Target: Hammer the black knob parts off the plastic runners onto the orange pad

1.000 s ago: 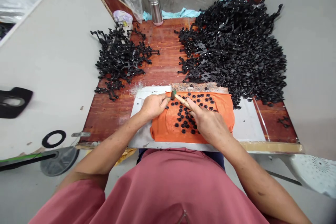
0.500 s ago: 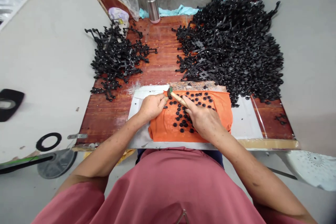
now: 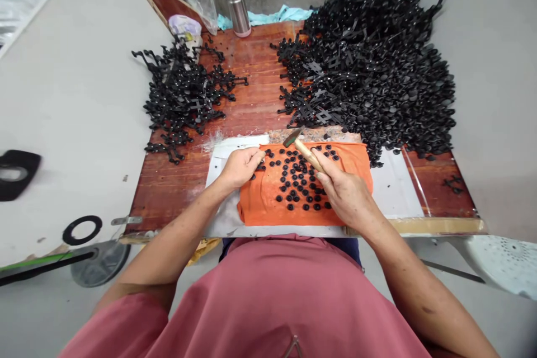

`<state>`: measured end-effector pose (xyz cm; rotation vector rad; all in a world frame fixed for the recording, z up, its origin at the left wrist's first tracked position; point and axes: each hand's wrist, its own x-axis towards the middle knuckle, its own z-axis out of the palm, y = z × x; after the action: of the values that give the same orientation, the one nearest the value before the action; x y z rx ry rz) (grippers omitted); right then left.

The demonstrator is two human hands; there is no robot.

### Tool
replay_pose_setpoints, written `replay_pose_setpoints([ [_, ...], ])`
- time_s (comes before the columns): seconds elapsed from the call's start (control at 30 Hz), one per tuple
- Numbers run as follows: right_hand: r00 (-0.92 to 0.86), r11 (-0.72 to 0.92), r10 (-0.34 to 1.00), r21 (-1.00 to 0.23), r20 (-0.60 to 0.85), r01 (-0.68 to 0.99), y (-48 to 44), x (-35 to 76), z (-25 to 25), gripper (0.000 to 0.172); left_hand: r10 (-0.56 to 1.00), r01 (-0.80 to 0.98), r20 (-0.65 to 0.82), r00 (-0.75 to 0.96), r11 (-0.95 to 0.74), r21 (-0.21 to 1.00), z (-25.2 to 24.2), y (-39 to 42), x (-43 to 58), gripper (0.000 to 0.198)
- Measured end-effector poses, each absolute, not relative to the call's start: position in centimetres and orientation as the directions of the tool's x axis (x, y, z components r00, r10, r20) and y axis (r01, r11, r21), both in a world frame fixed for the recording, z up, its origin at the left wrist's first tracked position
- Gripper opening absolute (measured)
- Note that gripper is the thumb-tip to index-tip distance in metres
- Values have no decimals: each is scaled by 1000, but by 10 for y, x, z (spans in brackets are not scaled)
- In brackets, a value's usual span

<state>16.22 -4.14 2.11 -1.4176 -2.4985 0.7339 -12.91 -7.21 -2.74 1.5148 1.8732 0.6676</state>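
Our right hand (image 3: 346,193) has swung the hammer (image 3: 308,155) rightward, fingers shut round its handle, head over the cloth's (image 3: 264,204) far edge by the tabletop's (image 3: 176,190) near edge. Our left hand (image 3: 239,166) curls at the buttons (image 3: 300,184) on the cloth's left; whether it pinches one, we cannot tell. Piles (image 3: 377,67) fill the far corners.

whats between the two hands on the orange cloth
In the head view, small black round pieces lie scattered on the orange cloth between the left hand and the right hand, which grips a small hammer.
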Motion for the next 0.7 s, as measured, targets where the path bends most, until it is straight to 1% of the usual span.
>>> replay_pose_setpoints([
  [0.23,-505,392,858,-514,-96,763,-44,168,20,59,979,754,-147,-138,200,626,-20,-71,-125,37],
  [0.4,-508,405,858,-517,-69,754,-45,168,17,58,980,773,-147,-136,198,603,-20,-73,-124,36],
  [0.5,-511,404,856,-509,-83,760,-45,167,15,58,981,787,-139,-135,191,587,-19,-74,-124,36],
  [0.7,-529,405,844,-543,-87,736,-45,165,13,58,984,776,-126,-127,178,606,-18,-74,-124,37],
])
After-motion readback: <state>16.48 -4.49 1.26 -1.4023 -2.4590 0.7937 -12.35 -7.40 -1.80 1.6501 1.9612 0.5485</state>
